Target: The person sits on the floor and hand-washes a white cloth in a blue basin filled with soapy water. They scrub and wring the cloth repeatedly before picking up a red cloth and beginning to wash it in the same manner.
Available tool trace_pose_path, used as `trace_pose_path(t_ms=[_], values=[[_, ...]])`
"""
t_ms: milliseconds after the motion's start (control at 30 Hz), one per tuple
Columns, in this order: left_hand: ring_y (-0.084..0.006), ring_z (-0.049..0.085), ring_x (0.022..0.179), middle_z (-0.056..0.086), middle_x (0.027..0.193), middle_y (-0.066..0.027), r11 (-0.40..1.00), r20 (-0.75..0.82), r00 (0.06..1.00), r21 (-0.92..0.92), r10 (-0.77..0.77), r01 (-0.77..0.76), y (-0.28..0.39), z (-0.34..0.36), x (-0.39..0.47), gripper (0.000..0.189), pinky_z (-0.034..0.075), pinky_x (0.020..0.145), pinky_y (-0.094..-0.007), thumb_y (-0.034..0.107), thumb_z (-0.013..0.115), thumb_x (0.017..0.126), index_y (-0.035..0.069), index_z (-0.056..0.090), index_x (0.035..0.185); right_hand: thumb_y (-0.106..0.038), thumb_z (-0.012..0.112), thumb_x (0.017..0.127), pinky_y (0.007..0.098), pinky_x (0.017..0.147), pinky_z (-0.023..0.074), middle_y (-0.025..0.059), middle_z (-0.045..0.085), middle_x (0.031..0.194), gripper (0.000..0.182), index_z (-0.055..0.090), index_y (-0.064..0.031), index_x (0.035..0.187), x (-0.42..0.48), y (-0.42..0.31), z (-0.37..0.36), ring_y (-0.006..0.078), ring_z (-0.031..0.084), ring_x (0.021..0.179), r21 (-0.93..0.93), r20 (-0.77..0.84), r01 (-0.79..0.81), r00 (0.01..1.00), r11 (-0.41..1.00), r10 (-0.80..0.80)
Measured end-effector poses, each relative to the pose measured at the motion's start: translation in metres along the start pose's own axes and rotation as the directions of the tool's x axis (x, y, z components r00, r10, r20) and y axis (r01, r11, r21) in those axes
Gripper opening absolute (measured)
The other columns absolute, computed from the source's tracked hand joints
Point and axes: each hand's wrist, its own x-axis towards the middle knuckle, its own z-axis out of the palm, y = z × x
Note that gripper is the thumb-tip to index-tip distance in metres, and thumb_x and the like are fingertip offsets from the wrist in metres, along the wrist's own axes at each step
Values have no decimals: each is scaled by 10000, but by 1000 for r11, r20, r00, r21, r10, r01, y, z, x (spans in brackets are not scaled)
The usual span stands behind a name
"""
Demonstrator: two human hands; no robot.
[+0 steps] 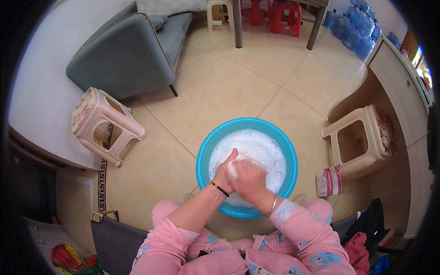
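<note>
A round blue plastic basin point(291, 165) of foamy white suds point(271, 154) stands on the tiled floor between my knees. Over it, my left hand point(228, 173), with a dark bead bracelet at the wrist, is pressed against my right hand point(249, 177), which wears a silver bangle. A wet white cloth point(256, 163) is bunched between and behind my hands, partly covered by them. Both hands grip it; my right hand is slightly blurred. The fingers of my left hand are mostly hidden, with its thumb sticking up.
A plastic stool point(132, 132) stands left, another point(369, 156) right beside a cabinet point(398, 89). A pink-and-white packet point(329, 181) lies right of the basin. Farther off are a grey-blue sofa point(127, 55), red stools point(287, 20) and blue water bottles point(357, 27). Clothes point(357, 247) lie at lower right.
</note>
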Motion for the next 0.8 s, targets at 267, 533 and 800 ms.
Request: trace_pose_path(t_ms=[267,533,800], values=[[-281,467,1236,436,1382,-137,986,-66,997,164,42,-31,2,66,-10,514,370,1046,-431,376,347,989,31,359,1371,-272,614,872,323,718,503,161,654,801,341,584,15,1053,24,110,-10,226,644,776,466,200,-665,722,584,663],[-258,473,1226,456,1362,-124,887,-169,935,405,311,-222,19,43,-16,460,360,1058,-398,268,426,973,3,379,1347,-219,582,914,274,748,504,68,636,977,266,577,5,1059,40,92,-38,139,613,858,812,514,-577,634,-88,578],[-234,521,1158,538,1255,-99,812,-78,885,441,459,-382,30,58,-21,385,418,994,-377,212,453,956,24,445,1291,-225,611,894,285,795,478,42,622,978,215,608,-28,981,37,85,-52,139,586,907,794,478,-603,696,76,536]])
